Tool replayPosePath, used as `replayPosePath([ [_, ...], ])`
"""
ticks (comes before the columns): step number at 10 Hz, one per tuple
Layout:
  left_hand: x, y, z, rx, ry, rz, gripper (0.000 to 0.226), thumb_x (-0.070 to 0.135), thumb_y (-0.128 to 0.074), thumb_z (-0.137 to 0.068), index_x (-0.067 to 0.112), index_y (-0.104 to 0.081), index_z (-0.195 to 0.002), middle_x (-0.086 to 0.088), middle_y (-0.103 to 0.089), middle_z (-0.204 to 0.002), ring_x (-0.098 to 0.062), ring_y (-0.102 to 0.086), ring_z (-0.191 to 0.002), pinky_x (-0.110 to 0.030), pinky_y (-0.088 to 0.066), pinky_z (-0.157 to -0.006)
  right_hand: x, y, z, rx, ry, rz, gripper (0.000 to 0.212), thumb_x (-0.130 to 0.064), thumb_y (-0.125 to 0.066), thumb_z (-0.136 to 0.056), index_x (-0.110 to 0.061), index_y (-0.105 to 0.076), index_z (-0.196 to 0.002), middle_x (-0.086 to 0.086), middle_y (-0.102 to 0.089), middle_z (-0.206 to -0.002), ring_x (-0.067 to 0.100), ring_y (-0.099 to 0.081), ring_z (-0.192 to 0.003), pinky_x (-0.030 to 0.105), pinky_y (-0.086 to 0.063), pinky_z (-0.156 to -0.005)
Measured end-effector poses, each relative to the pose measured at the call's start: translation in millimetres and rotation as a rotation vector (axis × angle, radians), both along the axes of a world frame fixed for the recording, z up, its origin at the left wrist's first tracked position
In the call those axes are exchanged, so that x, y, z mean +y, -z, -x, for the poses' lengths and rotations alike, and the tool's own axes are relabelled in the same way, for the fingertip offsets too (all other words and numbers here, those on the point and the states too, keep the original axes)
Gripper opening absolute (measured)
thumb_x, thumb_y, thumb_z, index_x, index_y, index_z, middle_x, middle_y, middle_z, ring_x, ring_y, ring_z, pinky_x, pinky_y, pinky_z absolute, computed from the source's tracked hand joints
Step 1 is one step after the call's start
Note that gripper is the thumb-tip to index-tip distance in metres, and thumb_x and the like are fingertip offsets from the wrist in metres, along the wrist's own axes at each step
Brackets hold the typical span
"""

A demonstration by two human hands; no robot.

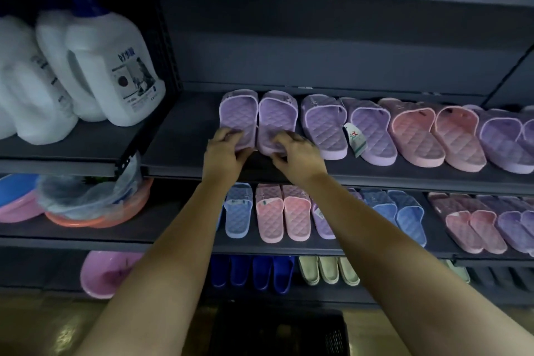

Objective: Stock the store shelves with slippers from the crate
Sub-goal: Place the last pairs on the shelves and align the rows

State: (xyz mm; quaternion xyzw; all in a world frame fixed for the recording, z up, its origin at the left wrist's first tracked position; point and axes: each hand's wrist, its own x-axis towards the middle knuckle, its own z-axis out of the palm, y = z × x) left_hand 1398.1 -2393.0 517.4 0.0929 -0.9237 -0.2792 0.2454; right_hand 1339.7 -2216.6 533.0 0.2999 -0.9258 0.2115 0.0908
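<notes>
At the front edge of the shelf (185, 130), both hands hold one lilac slipper pair (239, 113), which lies flat with its toes pointing away.

- Left hand (224, 153): fingers curled over the heel of the left slipper.
- Right hand (297, 154): fingers curled over the heel of the right slipper.

Right of the right hand is a row of lilac and pink slippers (419, 136). Left of the left hand are white detergent jugs (112, 66). Below the forearms is the dark crate (277, 329).
</notes>
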Motion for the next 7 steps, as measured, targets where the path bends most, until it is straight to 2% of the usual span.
replayPosePath([
  [1,0.8,2.6,1.4,0.008,0.022,0.028,0.043,0.025,-0.07,-0.084,0.012,-0.062,-0.124,-0.009,-0.052,-0.129,-0.03,-0.053,-0.118,-0.043,-0.046,-0.096,0.8,-1.6,0.4,-0.012,0.006,-0.005,0.035,-0.028,-0.061,-0.086,-0.018,-0.057,-0.12,0.007,-0.058,-0.124,0.035,-0.055,-0.11,0.036,-0.044,-0.088],
  [3,-6.5,6.3,-2.7,0.036,0.094,0.067,0.042,0.029,-0.065,-0.085,0.016,-0.062,-0.125,-0.005,-0.054,-0.128,-0.029,-0.055,-0.113,-0.04,-0.047,-0.096,7.1,-1.4,-1.4,-0.042,0.015,0.005,0.036,-0.021,-0.058,-0.087,-0.016,-0.057,-0.123,0.009,-0.058,-0.125,0.036,-0.054,-0.111,0.038,-0.045,-0.092],
  [4,-8.0,6.4,3.5,-0.028,0.079,0.113,0.052,0.044,-0.049,-0.085,0.012,-0.061,-0.124,-0.009,-0.056,-0.129,-0.035,-0.052,-0.121,-0.05,-0.035,-0.107,15.2,-6.7,-7.5,-0.056,0.011,0.008,0.042,-0.016,-0.056,-0.087,-0.015,-0.055,-0.13,0.01,-0.055,-0.131,0.034,-0.056,-0.111,0.038,-0.048,-0.09],
  [5,3.4,0.2,-0.8,-0.149,0.046,0.117,0.049,0.039,-0.054,-0.09,0.016,-0.054,-0.133,-0.009,-0.044,-0.144,-0.044,-0.029,-0.137,-0.053,-0.018,-0.114,29.2,-12.2,-19.1,-0.042,0.028,0.006,0.043,-0.014,-0.055,-0.087,-0.012,-0.056,-0.129,0.013,-0.056,-0.128,0.034,-0.056,-0.111,0.039,-0.049,-0.087],
  [6,24.8,0.1,-18.8,-0.115,0.011,0.128,0.044,0.027,-0.057,-0.092,0.015,-0.051,-0.134,-0.009,-0.037,-0.148,-0.042,-0.017,-0.142,-0.056,-0.013,-0.112,44.7,-13.4,-32.7,-0.038,0.053,0.011,0.04,-0.017,-0.055,-0.088,-0.014,-0.057,-0.128,0.01,-0.057,-0.127,0.033,-0.056,-0.11,0.039,-0.05,-0.082],
  [7,50.1,-2.6,-41.6,-0.041,0.003,0.167,0.038,0.027,-0.052,-0.092,0.013,-0.058,-0.127,-0.011,-0.048,-0.139,-0.037,-0.033,-0.135,-0.055,-0.017,-0.111,63.8,-16.1,-48.8,-0.033,0.093,0.002,0.04,-0.019,-0.055,-0.088,-0.015,-0.057,-0.129,0.009,-0.057,-0.127,0.033,-0.056,-0.11,0.041,-0.05,-0.084],
])
